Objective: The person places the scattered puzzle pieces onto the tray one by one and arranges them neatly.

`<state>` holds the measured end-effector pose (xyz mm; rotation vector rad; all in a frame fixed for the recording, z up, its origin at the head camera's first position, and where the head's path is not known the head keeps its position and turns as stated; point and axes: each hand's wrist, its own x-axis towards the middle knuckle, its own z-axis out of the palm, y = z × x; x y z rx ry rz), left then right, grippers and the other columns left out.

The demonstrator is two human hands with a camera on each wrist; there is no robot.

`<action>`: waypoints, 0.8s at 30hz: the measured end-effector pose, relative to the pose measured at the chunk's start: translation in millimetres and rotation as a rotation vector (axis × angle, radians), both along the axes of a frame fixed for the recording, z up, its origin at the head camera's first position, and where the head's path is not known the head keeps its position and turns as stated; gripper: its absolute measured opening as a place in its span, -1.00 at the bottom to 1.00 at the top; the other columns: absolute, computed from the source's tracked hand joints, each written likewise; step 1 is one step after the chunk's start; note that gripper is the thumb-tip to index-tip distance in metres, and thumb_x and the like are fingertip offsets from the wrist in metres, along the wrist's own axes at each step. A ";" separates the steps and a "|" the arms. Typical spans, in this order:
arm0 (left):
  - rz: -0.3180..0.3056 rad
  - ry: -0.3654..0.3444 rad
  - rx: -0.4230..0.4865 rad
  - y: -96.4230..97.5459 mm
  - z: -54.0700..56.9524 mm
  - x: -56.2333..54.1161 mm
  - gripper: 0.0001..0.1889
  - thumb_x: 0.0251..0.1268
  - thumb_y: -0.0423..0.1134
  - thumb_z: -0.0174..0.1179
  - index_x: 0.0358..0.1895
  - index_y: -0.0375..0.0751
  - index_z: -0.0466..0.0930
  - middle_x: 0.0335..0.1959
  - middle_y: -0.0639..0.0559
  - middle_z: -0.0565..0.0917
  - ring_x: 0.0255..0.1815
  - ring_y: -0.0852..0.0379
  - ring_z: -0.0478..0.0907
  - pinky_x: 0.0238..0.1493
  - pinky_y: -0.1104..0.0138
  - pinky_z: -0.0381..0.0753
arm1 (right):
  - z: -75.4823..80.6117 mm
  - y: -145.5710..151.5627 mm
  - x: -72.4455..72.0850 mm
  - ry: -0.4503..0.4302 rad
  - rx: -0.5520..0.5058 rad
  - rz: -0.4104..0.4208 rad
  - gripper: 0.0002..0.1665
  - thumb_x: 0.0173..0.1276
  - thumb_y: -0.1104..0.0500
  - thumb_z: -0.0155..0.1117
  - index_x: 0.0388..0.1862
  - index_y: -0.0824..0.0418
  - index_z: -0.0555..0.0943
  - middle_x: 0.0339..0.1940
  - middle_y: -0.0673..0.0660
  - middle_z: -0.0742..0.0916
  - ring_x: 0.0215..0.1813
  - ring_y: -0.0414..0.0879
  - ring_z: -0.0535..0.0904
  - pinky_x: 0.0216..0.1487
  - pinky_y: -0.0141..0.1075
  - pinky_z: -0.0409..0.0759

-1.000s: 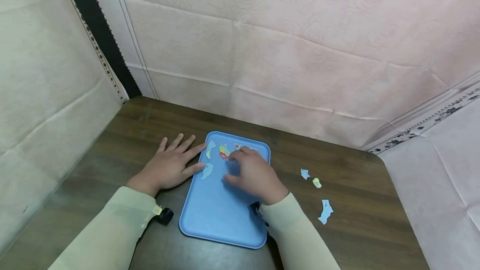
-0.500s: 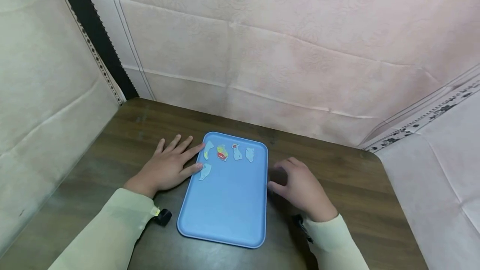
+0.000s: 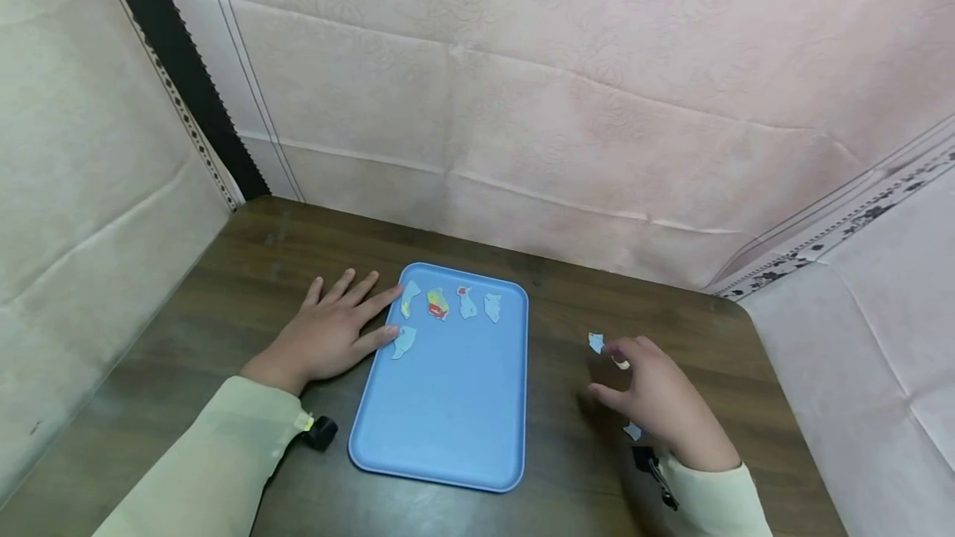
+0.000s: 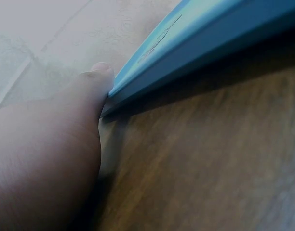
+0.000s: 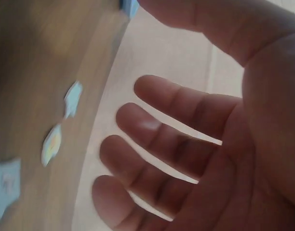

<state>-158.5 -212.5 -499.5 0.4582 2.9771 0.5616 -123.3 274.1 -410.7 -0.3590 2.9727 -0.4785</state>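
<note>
The left hand (image 3: 328,338), grip spread, touches with thumb and index finger the left rim of a blue tray (image 3: 448,421) on the table (image 3: 298,247); four flat pieces, among them a red-and-yellow piece (image 3: 438,304), form a row at the tray's far end, a fifth piece (image 3: 404,343) lying nearer. The right hand (image 3: 660,396), grip parted and holding nothing, hovers right of the tray near a light-blue piece (image 3: 596,342), a yellowish piece (image 5: 51,145) and another blue piece (image 3: 632,431).

Soft light puts a dull sheen on the head view's table (image 3: 418,512) at six o'clock; shadow falls from the right hand (image 3: 667,400) toward eight o'clock. The left wrist view is hazy, palest at ten o'clock.
</note>
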 end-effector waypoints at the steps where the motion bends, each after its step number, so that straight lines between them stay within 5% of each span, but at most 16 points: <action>1: -0.001 -0.001 0.000 -0.2 0.2 -0.1 -0.15 0.66 0.63 -0.24 0.87 0.47 0.03 0.92 -0.08 0.04 0.94 -0.37 -0.22 0.77 -0.53 -0.43 | -0.6 4.1 1.2 -0.024 0.004 -0.002 -0.30 0.34 -0.08 0.74 0.32 0.22 0.73 0.19 0.20 0.78 0.15 0.12 0.74 0.16 0.12 0.75; 9: -0.003 0.004 0.003 -0.5 -0.6 -0.3 -0.16 0.66 0.62 -0.24 0.86 0.49 0.03 0.92 -0.08 0.04 0.94 -0.38 -0.22 0.76 -0.54 -0.42 | -1.5 35.3 1.2 -0.177 0.045 -0.032 -0.08 0.25 -0.21 0.78 0.40 0.28 0.66 0.24 0.22 0.78 0.24 0.16 0.75 0.19 0.21 0.76; 17: 0.002 0.002 -0.002 -1.1 -1.0 0.4 -0.14 0.64 0.65 -0.27 0.87 0.49 0.02 0.92 -0.08 0.04 0.94 -0.38 -0.22 0.76 -0.54 -0.43 | -1.3 46.6 -1.4 -0.277 0.033 -0.078 -0.08 0.21 -0.19 0.80 0.42 0.22 0.67 0.24 0.21 0.83 0.25 0.17 0.76 0.18 0.19 0.76; 24: 0.000 0.007 0.002 -0.5 -1.1 0.4 -0.14 0.64 0.65 -0.27 0.86 0.49 0.02 0.92 -0.08 0.04 0.94 -0.38 -0.22 0.76 -0.54 -0.42 | -3.6 46.4 2.0 -0.335 0.091 -0.136 -0.06 0.12 -0.21 0.82 0.38 0.13 0.63 -0.06 0.07 0.76 -0.11 -0.02 0.63 -0.10 -0.05 0.66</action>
